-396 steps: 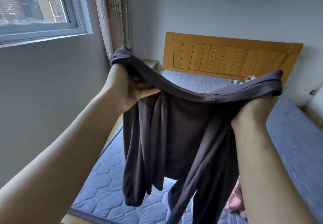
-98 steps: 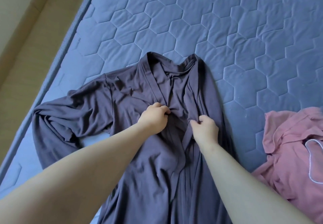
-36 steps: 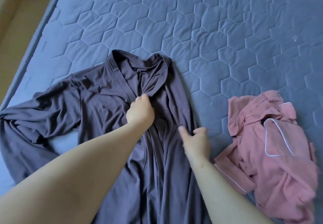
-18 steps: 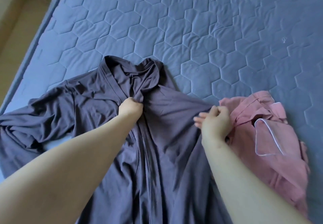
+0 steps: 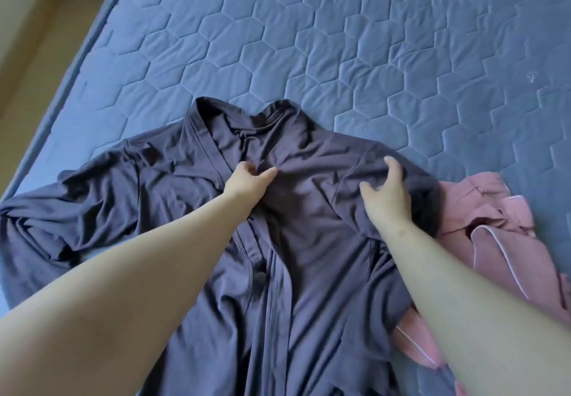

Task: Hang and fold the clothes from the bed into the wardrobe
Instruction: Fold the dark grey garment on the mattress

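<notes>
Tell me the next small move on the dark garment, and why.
Probably smooth that shoulder flat: the right hand grips bunched cloth of the dark garment where it overlaps the pink garment, while the left hand pinches the front band, anchoring it on the mattress.

Dark purple robe (image 5: 309, 241) spread front-up on blue quilted mattress (image 5: 340, 40). Left hand (image 5: 247, 184) pinches cloth at chest; right hand (image 5: 386, 191) grips right shoulder fabric. Pink garment (image 5: 500, 229) beside it, partly under.

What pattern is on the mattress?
Blue mattress, quilted in hexagons; the head view shows it.
</notes>
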The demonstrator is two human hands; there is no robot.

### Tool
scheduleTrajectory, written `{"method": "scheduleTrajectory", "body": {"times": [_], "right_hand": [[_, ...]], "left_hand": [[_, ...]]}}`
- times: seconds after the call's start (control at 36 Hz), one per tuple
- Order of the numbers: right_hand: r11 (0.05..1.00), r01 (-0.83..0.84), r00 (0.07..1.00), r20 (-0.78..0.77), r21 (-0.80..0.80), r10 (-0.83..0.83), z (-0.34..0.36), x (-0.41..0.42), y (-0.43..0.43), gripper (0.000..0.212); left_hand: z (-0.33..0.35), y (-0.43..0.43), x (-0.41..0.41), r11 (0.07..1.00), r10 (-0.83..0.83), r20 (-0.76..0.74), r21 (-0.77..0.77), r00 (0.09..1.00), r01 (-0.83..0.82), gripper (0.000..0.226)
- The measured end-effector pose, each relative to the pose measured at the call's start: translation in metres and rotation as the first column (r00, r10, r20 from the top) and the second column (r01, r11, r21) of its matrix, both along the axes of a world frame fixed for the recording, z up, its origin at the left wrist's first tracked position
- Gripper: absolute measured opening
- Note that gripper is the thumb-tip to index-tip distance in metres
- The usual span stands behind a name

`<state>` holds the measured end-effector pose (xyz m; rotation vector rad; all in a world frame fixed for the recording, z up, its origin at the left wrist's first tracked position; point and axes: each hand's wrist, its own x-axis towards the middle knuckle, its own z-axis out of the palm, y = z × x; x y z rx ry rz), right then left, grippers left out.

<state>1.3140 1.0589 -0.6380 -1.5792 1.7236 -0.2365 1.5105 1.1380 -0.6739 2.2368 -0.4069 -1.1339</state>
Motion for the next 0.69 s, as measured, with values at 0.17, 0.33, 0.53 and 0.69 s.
{"method": "scheduleTrajectory", "body": {"times": [0.17, 0.33, 0.53, 0.69], "right_hand": [[0.992, 0.016, 0.984, -0.18, 0.127, 0.007, -0.026, 0.002, 0.006, 0.032], [0.971, 0.187, 0.975, -0.09, -0.147, -0.202, -0.02, 0.003, -0.009, 0.021], [0.945, 0.096, 0.995, 0.017, -0.314, -0.095, -0.013, 0.004, 0.001, 0.019], [0.971, -0.036, 0.995, -0.096, -0.238, 0.013, -0.032, -0.031, 0.113, 0.013]], "left_hand": [[-0.003, -0.013, 0.004, 0.996, -0.037, 0.065, -0.081, 0.997, 0.043, 0.004], [-0.003, -0.014, 0.018, 0.927, 0.243, 0.115, -0.32, 0.963, -0.195, 0.012], [0.002, 0.003, 0.009, 0.987, -0.099, 0.175, -0.105, 0.979, 0.119, 0.055], [0.026, 0.053, -0.052, 0.911, -0.381, 0.609, 0.117, 0.695, 0.396, 0.055]]}}
